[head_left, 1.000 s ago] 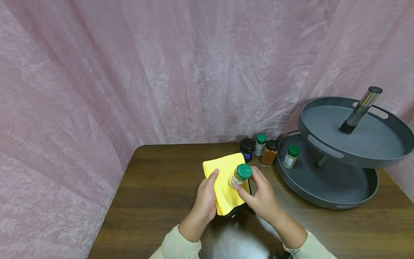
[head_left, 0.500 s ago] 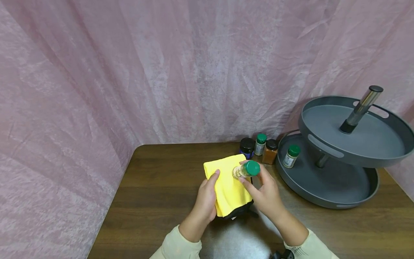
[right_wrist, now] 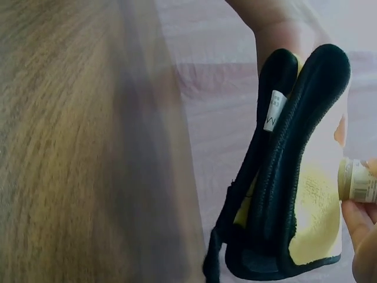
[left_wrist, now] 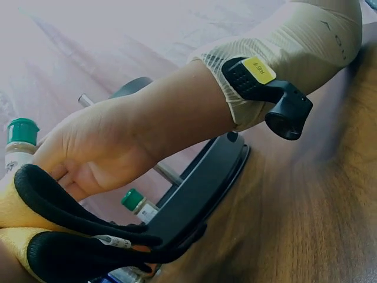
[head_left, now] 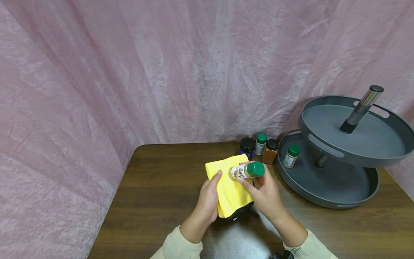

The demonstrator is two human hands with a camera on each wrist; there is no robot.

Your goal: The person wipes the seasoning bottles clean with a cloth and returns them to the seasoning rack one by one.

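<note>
My left hand [head_left: 206,201] grips a folded yellow cloth [head_left: 231,199] with black edging, its thumb lying on top. The left wrist view shows the cloth's dark folded edges [left_wrist: 65,253] and a small white tag. Over the cloth, my right hand [head_left: 267,198] holds a small spice jar [head_left: 238,172] with a green cap between thumb and fingers. The jar lies tipped nearly on its side, cap to the right and label upward. Its base end touches the cloth in the right wrist view, where the jar [right_wrist: 356,180] is partly cut off.
A grey two-tier round tray [head_left: 326,192] stands at the right, with a green-capped jar [head_left: 291,157] on its lower tier. Beside it at the table's back are a black-lidded dark jar [head_left: 247,145], another green-capped jar [head_left: 260,144] and an orange-brown jar [head_left: 270,153]. A pink curtain [head_left: 194,72] hangs behind.
The spice jar has tipped from leaning to nearly lying flat, its cap swinging right and its label turning into view. The cloth and left hand have shifted slightly right.
</note>
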